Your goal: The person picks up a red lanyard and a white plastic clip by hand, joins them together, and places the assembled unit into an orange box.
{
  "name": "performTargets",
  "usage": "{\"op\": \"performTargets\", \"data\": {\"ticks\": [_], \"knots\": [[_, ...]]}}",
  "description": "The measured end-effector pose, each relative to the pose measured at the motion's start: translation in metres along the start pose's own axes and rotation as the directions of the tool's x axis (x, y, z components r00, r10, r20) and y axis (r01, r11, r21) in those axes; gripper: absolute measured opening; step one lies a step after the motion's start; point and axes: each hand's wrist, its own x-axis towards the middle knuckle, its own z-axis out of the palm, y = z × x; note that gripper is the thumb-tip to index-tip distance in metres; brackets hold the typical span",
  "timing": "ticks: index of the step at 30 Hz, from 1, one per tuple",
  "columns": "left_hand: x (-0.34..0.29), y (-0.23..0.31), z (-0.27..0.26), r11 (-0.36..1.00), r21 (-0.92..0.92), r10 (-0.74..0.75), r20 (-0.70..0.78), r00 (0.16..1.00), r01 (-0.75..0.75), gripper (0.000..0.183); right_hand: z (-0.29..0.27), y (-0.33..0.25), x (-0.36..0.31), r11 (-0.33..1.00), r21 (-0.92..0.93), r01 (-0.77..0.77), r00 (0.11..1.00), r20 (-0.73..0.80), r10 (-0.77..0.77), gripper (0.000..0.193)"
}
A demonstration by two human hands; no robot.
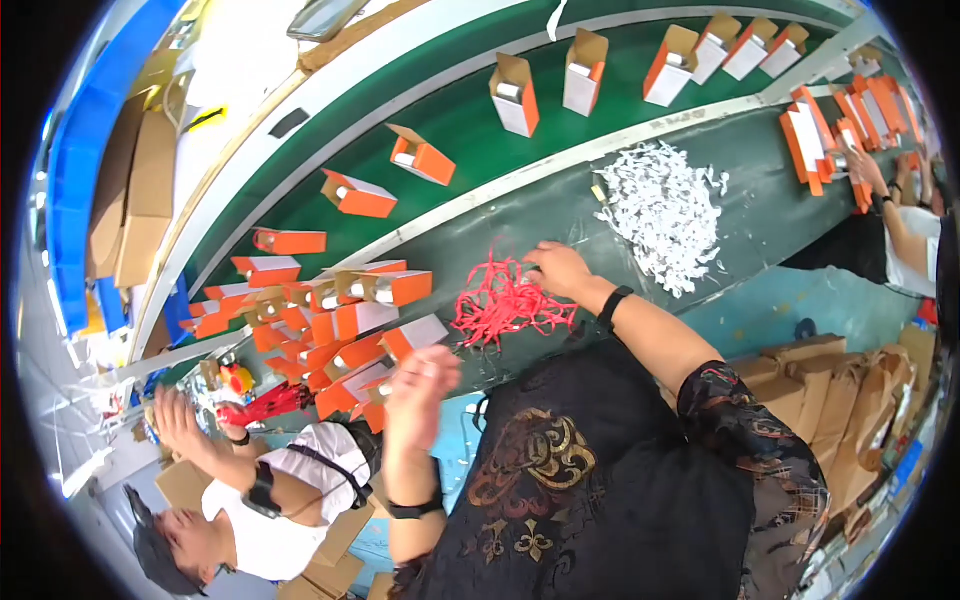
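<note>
A tangled pile of red cords (495, 300) lies on the green work surface in front of me. My right hand (560, 270) is at its right edge, with bent fingertips closed on the cords. My left hand (420, 395) is raised beside a cluster of open orange-and-white boxes (350, 320); motion smears its fingers, and I cannot tell whether it holds anything. White cylindrical items show inside several boxes. Farther right lies a heap of small white pieces (662, 215), probably coiled cables, apart from my hands.
Open boxes (515, 95) stand along the green conveyor belt (450, 110) beyond a pale rail. At the left, a co-worker's hand (185, 430) is raised near a red bundle (280, 405). Another person's hand (865, 170) touches boxes at the far right. Flattened cartons (830, 385) lean behind my right arm.
</note>
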Motion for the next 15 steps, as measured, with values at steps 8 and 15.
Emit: {"op": "performTargets", "data": {"ticks": [8,15], "knots": [[-0.068,-0.061,0.038,0.985,0.166,-0.029,-0.15,0.988,0.054,0.032,0.024,-0.01,0.088,0.962,-0.269,-0.039,0.991,-0.131,0.004,0.028],[-0.075,-0.061,0.014,0.989,0.138,0.076,-0.222,0.972,-0.046,0.027,-0.013,-0.027,0.07,0.974,-0.083,0.211,0.975,0.085,-0.204,0.009]]}}
